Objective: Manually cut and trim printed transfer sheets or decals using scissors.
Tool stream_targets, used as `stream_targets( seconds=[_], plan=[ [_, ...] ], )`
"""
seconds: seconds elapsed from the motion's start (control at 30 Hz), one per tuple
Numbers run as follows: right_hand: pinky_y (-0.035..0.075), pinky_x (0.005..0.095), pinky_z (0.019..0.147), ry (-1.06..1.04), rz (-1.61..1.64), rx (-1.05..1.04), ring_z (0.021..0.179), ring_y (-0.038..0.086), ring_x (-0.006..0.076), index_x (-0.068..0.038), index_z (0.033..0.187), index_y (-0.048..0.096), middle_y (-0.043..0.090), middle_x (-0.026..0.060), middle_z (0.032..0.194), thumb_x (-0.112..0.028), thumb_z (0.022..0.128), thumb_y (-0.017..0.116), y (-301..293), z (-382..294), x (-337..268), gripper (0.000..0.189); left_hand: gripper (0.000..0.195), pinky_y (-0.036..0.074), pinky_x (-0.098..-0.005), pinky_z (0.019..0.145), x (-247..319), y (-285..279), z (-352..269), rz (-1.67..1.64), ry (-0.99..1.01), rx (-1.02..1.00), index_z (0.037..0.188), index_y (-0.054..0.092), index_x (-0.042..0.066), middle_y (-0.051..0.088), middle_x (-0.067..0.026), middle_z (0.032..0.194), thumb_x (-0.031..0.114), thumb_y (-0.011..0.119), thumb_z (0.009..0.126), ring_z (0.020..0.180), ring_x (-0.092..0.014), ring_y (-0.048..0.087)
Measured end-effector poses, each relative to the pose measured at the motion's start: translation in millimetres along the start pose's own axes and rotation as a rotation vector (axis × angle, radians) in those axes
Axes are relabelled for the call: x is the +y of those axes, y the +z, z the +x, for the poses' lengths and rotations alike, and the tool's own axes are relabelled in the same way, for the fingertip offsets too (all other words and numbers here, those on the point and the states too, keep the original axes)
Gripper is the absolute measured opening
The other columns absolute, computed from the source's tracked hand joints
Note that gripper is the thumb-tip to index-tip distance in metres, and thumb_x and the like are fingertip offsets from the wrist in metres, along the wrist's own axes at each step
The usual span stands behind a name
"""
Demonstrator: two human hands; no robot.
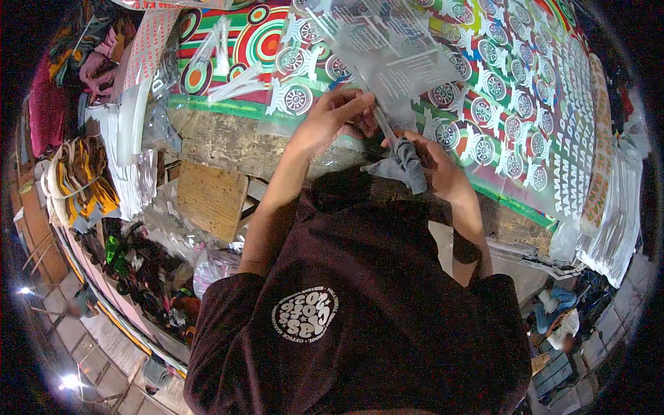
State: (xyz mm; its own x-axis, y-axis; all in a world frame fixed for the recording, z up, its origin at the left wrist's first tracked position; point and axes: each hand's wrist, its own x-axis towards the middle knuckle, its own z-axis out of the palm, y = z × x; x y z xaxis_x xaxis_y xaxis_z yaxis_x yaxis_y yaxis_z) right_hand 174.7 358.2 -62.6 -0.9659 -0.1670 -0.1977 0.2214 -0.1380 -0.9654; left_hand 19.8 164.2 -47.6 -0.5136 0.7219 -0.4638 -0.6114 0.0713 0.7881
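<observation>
My left hand (342, 116) pinches the near edge of a clear plastic sheet (410, 75) printed with pale lettering. The sheet slants up and away from my fingers. To its right, my right hand (436, 158) is closed around a bunched grey cloth (407, 161), whose loose end hangs below the fingers. A narrow pale strip (384, 119) runs from the cloth up along the plastic; whether it is a tool or a folded edge is unclear. Beneath both hands lies the table's worn wooden front edge (223, 140). Some fingertips of each hand are hidden.
Clear sheets with white wheel prints (487, 111) cover a patterned green and red tablecloth (259, 36). Thin clear plastic strips (236, 83) lie at left. Stacked printed plastic (612, 207) hangs over the right edge. Bundled fabric pieces (83, 181) are at left, and people sit farther off.
</observation>
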Motion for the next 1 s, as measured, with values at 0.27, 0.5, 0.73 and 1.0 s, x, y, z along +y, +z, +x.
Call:
stream_targets(
  seconds=[0.27, 0.5, 0.73, 1.0],
  plan=[
    [0.037, 0.0253, 0.094, 0.041, -0.423, 0.035, 0.108, 0.052, 0.0132, 0.001, 0.123, 0.049, 0.057, 0.0082, 0.117, -0.01, 0.078, 0.068, 5, -2, -16, 0.05, 0.023, 0.05, -0.0269, 0.053, 1, 4, 0, 0.001, 0.064, 0.068, 0.088, 0.055, 0.004, 0.062, -0.0058, 0.072, 0.026, 0.053, 0.094, 0.062, -0.014, 0.061],
    [0.041, 0.0281, 0.091, 0.072, 0.131, -0.032, 0.104, 0.053, 0.0137, 0.0, 0.126, 0.047, 0.058, 0.0061, 0.111, -0.015, 0.085, 0.062, 5, -3, -20, 0.046, 0.021, 0.049, -0.0265, 0.055, -4, 0, 1, -0.115, 0.101, 0.003, 0.087, 0.055, 0.003, 0.062, -0.0071, 0.073, 0.023, 0.053, 0.094, 0.06, -0.015, 0.059],
    [0.042, 0.0243, 0.083, 0.209, 0.28, -0.293, 0.093, 0.052, 0.0095, -0.003, 0.123, 0.05, 0.058, 0.0015, 0.102, -0.022, 0.09, 0.055, -6, 17, -30, 0.038, 0.014, 0.047, -0.0267, 0.052, -4, 1, -2, -0.153, 0.058, 0.022, 0.09, 0.057, 0.001, 0.06, -0.0085, 0.072, 0.015, 0.056, 0.092, 0.06, -0.016, 0.059],
    [0.04, 0.0264, 0.088, 0.226, 0.26, -0.326, 0.098, 0.052, 0.0116, -0.004, 0.124, 0.05, 0.058, 0.0036, 0.111, -0.028, 0.093, 0.051, -13, 19, -32, 0.039, 0.015, 0.047, -0.027, 0.053, -6, 2, -4, -0.189, 0.094, 0.045, 0.093, 0.058, -0.001, 0.06, -0.0089, 0.072, 0.014, 0.053, 0.092, 0.06, -0.017, 0.058]
  ],
)
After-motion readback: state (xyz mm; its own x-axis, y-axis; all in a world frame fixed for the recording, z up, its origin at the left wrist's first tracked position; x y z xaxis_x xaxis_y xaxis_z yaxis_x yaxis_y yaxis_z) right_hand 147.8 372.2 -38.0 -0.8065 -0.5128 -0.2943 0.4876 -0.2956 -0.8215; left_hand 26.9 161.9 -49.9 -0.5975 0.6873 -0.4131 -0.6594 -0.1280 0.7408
